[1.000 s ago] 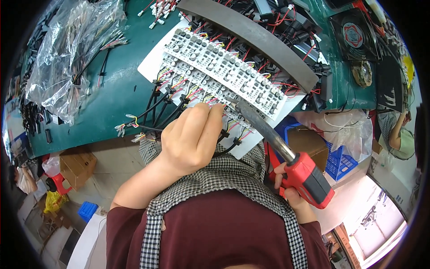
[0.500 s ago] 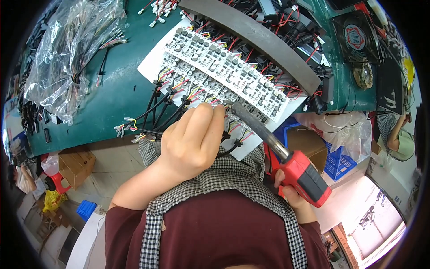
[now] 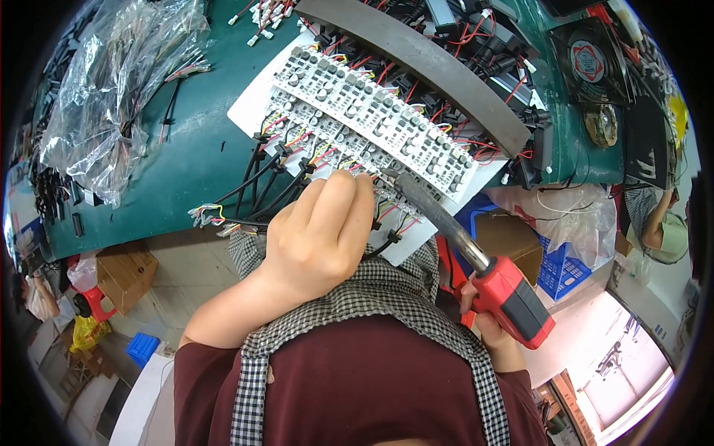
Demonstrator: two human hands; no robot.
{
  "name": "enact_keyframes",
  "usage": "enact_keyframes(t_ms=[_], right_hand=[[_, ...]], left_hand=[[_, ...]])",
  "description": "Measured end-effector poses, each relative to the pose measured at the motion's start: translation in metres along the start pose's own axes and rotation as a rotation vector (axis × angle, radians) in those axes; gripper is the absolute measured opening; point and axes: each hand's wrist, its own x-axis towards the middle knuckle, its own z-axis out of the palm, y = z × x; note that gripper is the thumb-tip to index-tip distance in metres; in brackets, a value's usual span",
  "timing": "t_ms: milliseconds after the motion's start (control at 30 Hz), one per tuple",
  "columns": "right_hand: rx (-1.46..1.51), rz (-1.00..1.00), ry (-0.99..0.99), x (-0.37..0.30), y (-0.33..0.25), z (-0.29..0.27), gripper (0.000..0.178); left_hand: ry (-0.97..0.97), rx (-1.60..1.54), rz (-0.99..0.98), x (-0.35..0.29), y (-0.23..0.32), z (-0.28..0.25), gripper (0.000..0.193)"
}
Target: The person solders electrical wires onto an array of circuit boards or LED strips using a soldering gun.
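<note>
Rows of white circuit boards packed with small parts lie on a white sheet. Black cables with red, yellow and white leads run off the boards' near edge. My left hand is closed in a pinch at that edge, among the leads; its fingertips hide whatever they hold. In my right hand is a red and black soldering gun, gripped by its handle. The gun's long dark barrel points up and left, its tip close to my left fingertips at the boards. Whether the tip touches a board I cannot tell.
A curved grey metal bar lies across the boards' far side, with black cased parts and red wires behind. Clear plastic bags of cables lie left on the green table. A fan stands right; a blue crate sits below.
The soldering gun has shifted slightly right and down, its tip drawn a little away from my left fingertips. My left hand stays almost still.
</note>
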Motion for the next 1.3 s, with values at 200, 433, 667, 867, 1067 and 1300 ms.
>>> enact_keyframes(t_ms=[200,433,667,867,1067,1300], right_hand=[[0.082,0.071,0.002,0.002,-0.006,0.003,0.071],[-0.041,-0.167,-0.018,0.041,-0.027,0.0,0.07],[0.14,0.106,0.071,0.011,-0.016,0.003,0.07],[0.098,0.063,0.061,0.006,-0.01,0.001,0.07],[0.159,0.088,0.064,0.01,-0.013,0.003,0.069],[-0.133,-0.214,-0.012,0.037,-0.029,-0.003,0.067]], left_hand=[[0.004,0.013,-0.009,0.0,0.002,0.001,0.021],[0.003,0.016,-0.014,-0.001,0.003,0.001,0.019],[-0.01,0.039,-0.028,0.0,0.005,0.0,0.017],[-0.029,0.037,-0.041,0.0,0.006,0.0,0.017],[-0.028,0.045,-0.021,0.001,0.006,0.0,0.017],[-0.025,0.082,-0.006,0.001,0.007,0.0,0.016]])
